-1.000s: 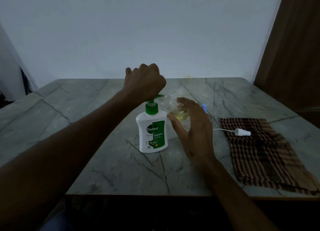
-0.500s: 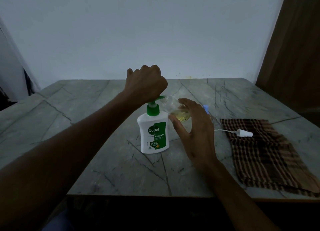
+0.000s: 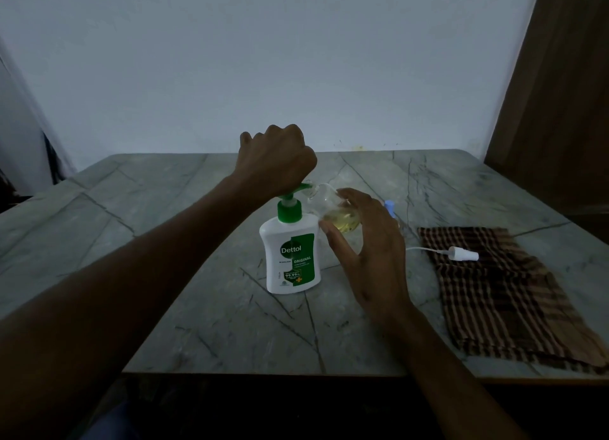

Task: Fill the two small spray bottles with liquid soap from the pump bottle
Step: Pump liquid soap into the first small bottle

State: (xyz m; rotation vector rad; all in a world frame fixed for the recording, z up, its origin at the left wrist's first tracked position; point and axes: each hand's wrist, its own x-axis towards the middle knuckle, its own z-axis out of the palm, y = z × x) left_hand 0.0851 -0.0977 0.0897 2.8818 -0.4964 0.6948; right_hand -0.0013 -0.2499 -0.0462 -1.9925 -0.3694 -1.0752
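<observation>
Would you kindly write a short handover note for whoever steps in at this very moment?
Left hand: fist resting on the pump bottle's green head, spout aimed right.
Right hand: grip on a clear spray bottle, tilted with its mouth at the spout.
Done: that bottle holds some yellowish soap, and is not full.
Its white sprayer cap, tube attached, lies on the checked cloth to the right.
Something with a blue top shows behind the right hand, perhaps the second bottle; its fill cannot be seen.
Left: finish pumping, refit the cap, then see to the other bottle.
</observation>
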